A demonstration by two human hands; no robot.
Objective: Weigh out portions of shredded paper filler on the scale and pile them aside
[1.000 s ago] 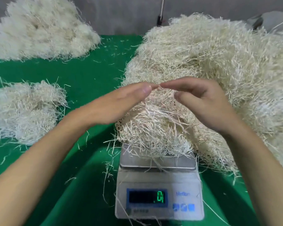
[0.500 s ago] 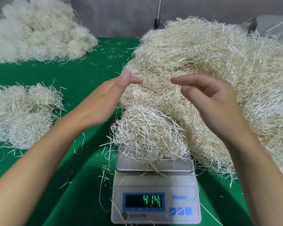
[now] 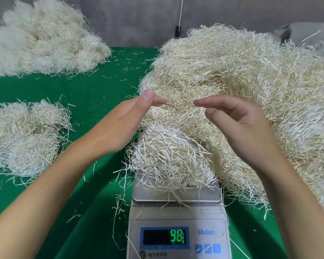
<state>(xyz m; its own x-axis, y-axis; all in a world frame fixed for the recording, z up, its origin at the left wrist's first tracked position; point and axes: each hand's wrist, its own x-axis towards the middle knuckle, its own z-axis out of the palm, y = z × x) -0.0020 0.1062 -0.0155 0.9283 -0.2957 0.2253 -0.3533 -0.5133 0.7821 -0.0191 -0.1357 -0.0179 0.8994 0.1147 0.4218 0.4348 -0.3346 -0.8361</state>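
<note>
The portion (image 3: 168, 157) sits on the scale (image 3: 178, 236), a loose, tangled mound of thin cream paper strips. It is whiter on top, and stray ends hang over the front and left edges of the pan. Its right side meets the big heap (image 3: 241, 75) behind it. The display shows green digits, 98 and what looks like a 1. The left hand (image 3: 123, 126) and right hand (image 3: 238, 124) hover above the portion, fingers loose and holding nothing, fingertips facing but apart. Two piles (image 3: 24, 137) lie left on the green table (image 3: 94, 94).
</note>
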